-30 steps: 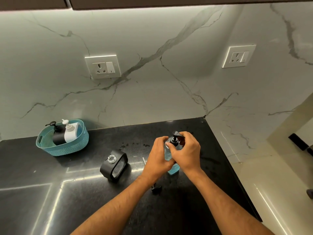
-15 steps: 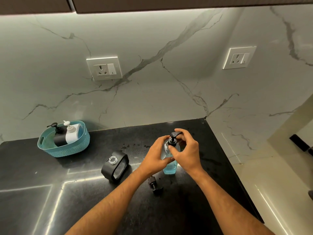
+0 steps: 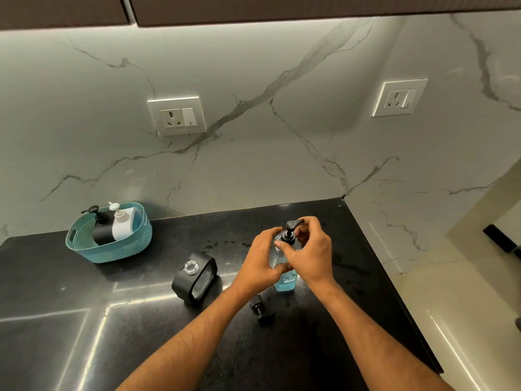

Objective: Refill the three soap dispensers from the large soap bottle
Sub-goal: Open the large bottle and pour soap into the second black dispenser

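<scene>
Stood on the black counter, near its right back corner: the large soap bottle, clear, blue liquid low in it, upright. Gripped round the bottle's body by the left hand, fingers curled about it; pinched at the collar of the black pump by the right hand, thumb and fingers closed on it. Judged as the step of unscrewing that pump so as to pour. Just left of the bottle, apart from it, lay one black dispenser tilted, its clear neck open and uncapped, with its loose pump head lying on the counter near the left wrist. Farther left, against the marble wall, sat the teal basket with a second black dispenser and a white dispenser inside, both capped, seemingly not yet refilled. Next called for, probably: a steady body grip, turning the collar free, lifting the pump clear without dripping, then righting the open dispenser before pouring.
</scene>
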The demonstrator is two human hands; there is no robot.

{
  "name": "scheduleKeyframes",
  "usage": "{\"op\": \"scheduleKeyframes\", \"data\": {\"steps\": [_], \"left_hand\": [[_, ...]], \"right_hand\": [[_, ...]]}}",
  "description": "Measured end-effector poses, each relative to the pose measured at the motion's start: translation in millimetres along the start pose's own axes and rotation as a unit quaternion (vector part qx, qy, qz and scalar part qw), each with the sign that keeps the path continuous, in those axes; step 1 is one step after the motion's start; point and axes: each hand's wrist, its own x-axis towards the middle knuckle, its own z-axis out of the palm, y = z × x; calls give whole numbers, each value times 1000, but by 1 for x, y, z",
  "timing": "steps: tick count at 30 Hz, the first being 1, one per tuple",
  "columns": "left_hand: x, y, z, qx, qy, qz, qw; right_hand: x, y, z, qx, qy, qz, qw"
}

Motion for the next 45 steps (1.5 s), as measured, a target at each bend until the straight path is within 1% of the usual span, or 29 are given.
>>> {"op": "scheduleKeyframes", "data": {"steps": [7,12,20,23,29,33,36,45], "left_hand": [[-1,-4,2,0,-2,-11,1000],[-2,1,1,-2,-3,-5,1000],[-2,2,1,-2,-2,-10,1000],[-3,4,-2,-1,-2,-12,1000],[-2,4,-3,0,-11,-14,1000],[0,6,-2,-3,-7,-12,1000],[0,7,-2,0,-11,-16,1000],[0,4,-4,8,-25,-33,999]], "right_hand": [[-5,-1,-3,21,-14,-15,1000],[-6,-3,-3,39,-27,-13,999],[-4,-10,2,-31,-2,-33,999],[-3,-13,0,-25,-2,-28,999],[-4,-14,-4,5,-41,-32,999],[0,-14,-3,-57,-37,-28,997],[2,-15,-2,-76,-32,-37,996],[3,-17,-5,-36,-51,-15,998]]}}
